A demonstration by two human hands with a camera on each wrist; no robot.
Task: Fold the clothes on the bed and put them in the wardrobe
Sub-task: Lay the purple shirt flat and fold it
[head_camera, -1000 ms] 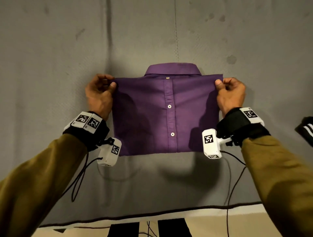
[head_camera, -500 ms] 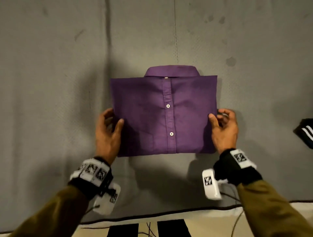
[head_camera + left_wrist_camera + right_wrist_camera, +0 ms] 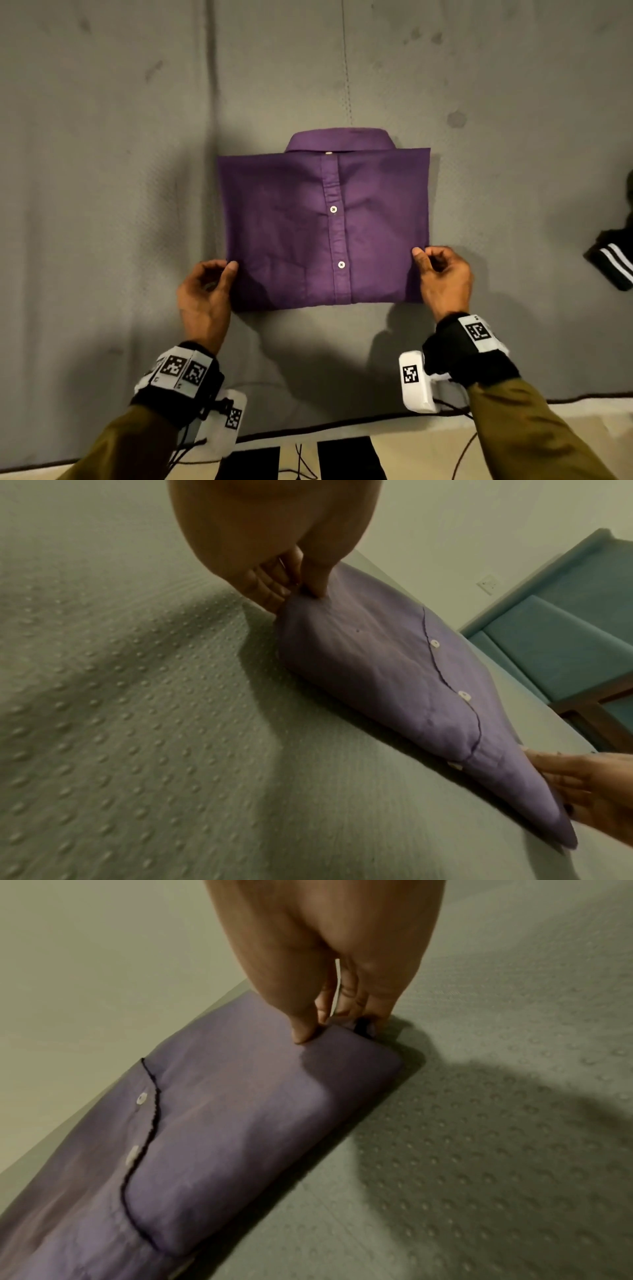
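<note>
A purple button shirt (image 3: 291, 226) lies folded in a neat rectangle, collar at the far side, on the grey bed cover (image 3: 102, 205). My left hand (image 3: 222, 270) is at the shirt's left edge near the lower corner, thumb on top and fingers curled under the fold. In the left wrist view that left hand (image 3: 298, 588) pinches the edge of the shirt (image 3: 377, 674). My right hand (image 3: 428, 257) grips the right edge the same way; in the right wrist view the right hand (image 3: 329, 1023) has its thumb pressing on the shirt (image 3: 222, 1110).
A black garment with white stripes (image 3: 613, 260) lies at the bed's right side. The bed's near edge (image 3: 308, 431) runs just below my wrists. A teal padded panel (image 3: 565, 642) stands beyond the bed in the left wrist view.
Both hands let go of the shirt's top corners beside the collar and slid down its sides to the lower edges. The shirt now lies flat on the bed.
</note>
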